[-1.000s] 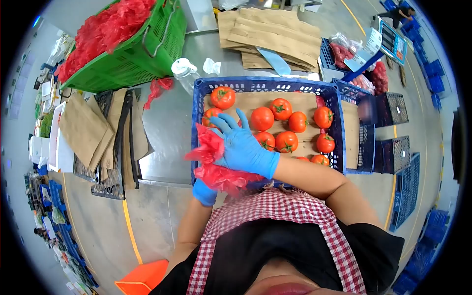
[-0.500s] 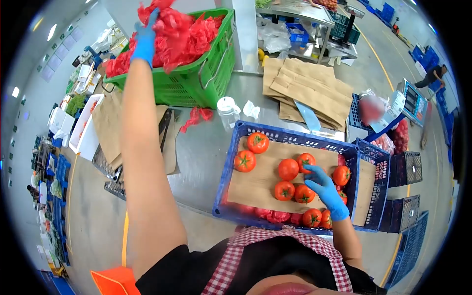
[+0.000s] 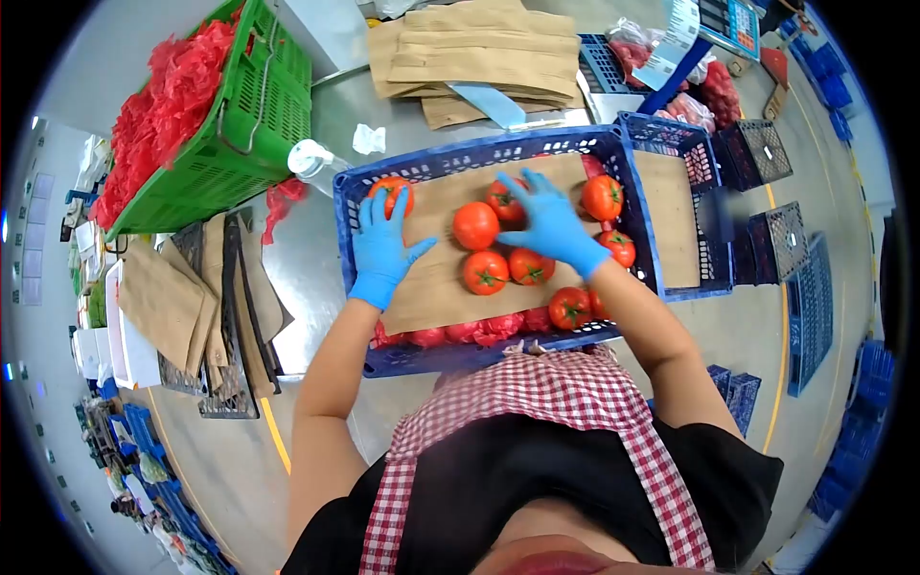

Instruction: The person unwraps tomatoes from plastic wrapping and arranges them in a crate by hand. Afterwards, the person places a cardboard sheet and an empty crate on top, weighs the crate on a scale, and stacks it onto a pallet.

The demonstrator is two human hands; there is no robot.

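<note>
My left hand [image 3: 381, 254], in a blue glove, lies with fingers spread over the left end of a blue crate [image 3: 479, 156]. Its fingertips overlap a red tomato [image 3: 395, 195]; whatever is under the palm is hidden. My right hand [image 3: 551, 222], also gloved in blue, has its fingers stretched out over another tomato [image 3: 504, 201] near the middle. Close by, a tomato [image 3: 475, 225] and further ones sit on the brown paper sheet [image 3: 431, 292]. Red-wrapped tomatoes [image 3: 465, 332] show along the crate's near side, below the paper.
A green basket [image 3: 264, 105] heaped with red plastic wrappers [image 3: 177, 105] stands at the upper left. Beside the crate are a clear jar [image 3: 314, 161] and a loose red wrapper [image 3: 280, 206]. Brown paper sheets [image 3: 479, 53] lie behind it. A second blue crate [image 3: 671, 216] adjoins on the right.
My left hand has come down from the green basket to the crate's left end, and the red wrappers it held no longer show in it. My right hand has moved from the crate's right part toward the middle.
</note>
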